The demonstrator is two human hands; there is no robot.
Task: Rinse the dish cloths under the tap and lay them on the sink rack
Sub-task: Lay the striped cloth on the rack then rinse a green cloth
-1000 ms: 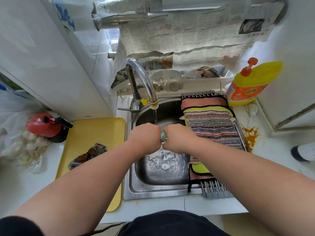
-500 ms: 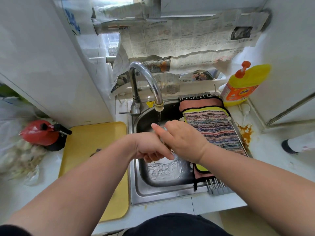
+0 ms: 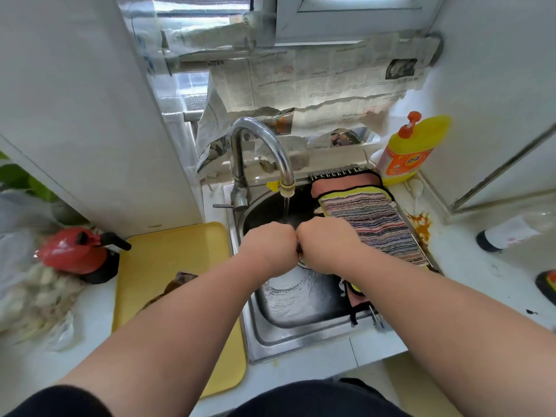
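Left hand: left hand (image 3: 267, 246) clenched in a tight fist, back of the hand up, over the sink basin.
Right hand: right hand (image 3: 323, 245) clenched the same way, knuckles touching those of the left.
Held item: dish cloth (image 3: 298, 250) gripped between the two fists; only a dark sliver shows in the seam where they meet, the rest is hidden by the fingers.
Water: thin stream (image 3: 285, 209) falls from the tap (image 3: 264, 139) and lands just at the far side of the joined fists.
Sink: steel sink (image 3: 301, 341) below the hands, bottom wet and rippled.
Rack: sink rack (image 3: 334, 176) runs near to far along the right side of the basin.
Cloths on rack: striped cloth (image 3: 373, 224) lies flat on top of a pink cloth (image 3: 343, 183); the striped one's left edge is just beside the right hand.
Left of sink: yellow tray (image 3: 168, 257) with a crumpled dark cloth (image 3: 180, 281) on it, partly hidden by the left forearm and well apart from the fists.
Far right: yellow detergent bottle (image 3: 409, 149) at the rack's far end.
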